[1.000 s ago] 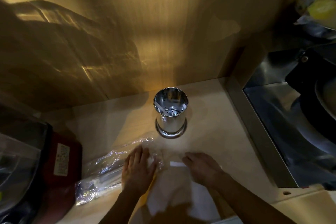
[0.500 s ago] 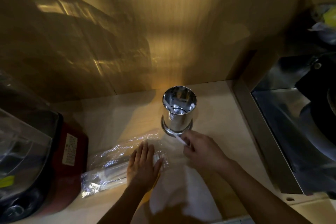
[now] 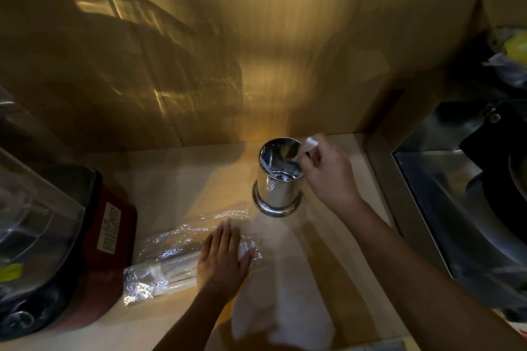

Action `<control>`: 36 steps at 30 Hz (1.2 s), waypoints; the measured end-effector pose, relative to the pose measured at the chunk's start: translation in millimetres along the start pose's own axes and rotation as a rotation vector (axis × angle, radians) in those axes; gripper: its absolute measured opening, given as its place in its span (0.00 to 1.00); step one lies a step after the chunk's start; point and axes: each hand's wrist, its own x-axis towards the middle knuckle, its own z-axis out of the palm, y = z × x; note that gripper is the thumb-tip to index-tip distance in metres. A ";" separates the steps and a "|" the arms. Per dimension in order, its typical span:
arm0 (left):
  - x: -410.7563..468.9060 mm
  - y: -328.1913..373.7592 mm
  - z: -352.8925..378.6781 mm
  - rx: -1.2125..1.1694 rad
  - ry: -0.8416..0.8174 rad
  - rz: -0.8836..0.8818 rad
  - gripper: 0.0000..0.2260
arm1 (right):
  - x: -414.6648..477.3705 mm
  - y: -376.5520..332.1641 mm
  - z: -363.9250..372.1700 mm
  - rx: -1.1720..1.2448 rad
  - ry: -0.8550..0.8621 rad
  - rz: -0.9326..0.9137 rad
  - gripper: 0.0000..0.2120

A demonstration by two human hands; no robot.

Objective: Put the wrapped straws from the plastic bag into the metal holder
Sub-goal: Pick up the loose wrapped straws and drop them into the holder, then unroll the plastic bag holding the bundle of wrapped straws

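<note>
Cloth (image 3: 281,319), white and crumpled, lies nearest on the wooden counter (image 3: 182,179), well in front of the metal holder (image 3: 278,179). Front-left of the holder, the left hand (image 3: 225,258) rests flat with fingers spread on the plastic bag (image 3: 171,259) of wrapped straws. Just right of the holder's rim, the right hand (image 3: 328,171) pinches one wrapped straw (image 3: 305,148), its lower end over the holder's mouth.
</note>
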 end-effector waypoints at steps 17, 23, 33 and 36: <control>3.6 -12.2 -36.5 -0.243 0.006 0.018 0.15 | -19.7 -27.5 21.2 -0.015 -0.063 -0.219 0.05; -17.1 -43.9 -48.8 -0.285 0.080 -0.034 0.17 | -60.3 -13.5 88.3 -0.117 -0.498 -0.219 0.11; -47.6 -85.9 -39.7 -0.068 -0.146 -0.046 0.25 | -100.7 31.1 141.9 -0.526 -0.866 -0.306 0.29; -44.8 -84.4 -43.8 -0.054 -0.064 -0.050 0.24 | -101.3 33.4 144.3 -0.565 -0.838 -0.313 0.31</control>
